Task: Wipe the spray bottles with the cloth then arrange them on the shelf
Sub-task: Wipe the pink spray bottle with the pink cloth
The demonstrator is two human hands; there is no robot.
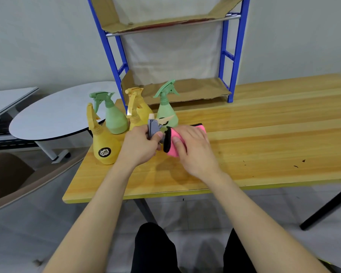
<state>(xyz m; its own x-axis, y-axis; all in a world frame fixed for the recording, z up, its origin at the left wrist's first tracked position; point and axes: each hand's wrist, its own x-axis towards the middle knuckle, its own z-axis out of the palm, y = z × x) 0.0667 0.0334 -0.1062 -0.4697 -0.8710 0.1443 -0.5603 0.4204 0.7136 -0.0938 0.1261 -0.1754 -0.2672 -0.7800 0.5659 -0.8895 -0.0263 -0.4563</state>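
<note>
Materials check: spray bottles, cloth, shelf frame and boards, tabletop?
Spray bottles: matte pastel plastic, moulded triggers.
Cloth: soft pink textile, probably microfibre, black bound edge.
Shelf frame: blue painted metal, likely steel; bare silvery rails.
Shelf boards: raw brown cardboard, ragged edges.
Tabletop: glossy yellow wood grain; solid, veneer or laminate, cannot tell.

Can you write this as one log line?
step: wiping | left hand: grips grey spray bottle by head | right hand: holds pink cloth on it | table: other bottles | shelf: no bottles seen
</note>
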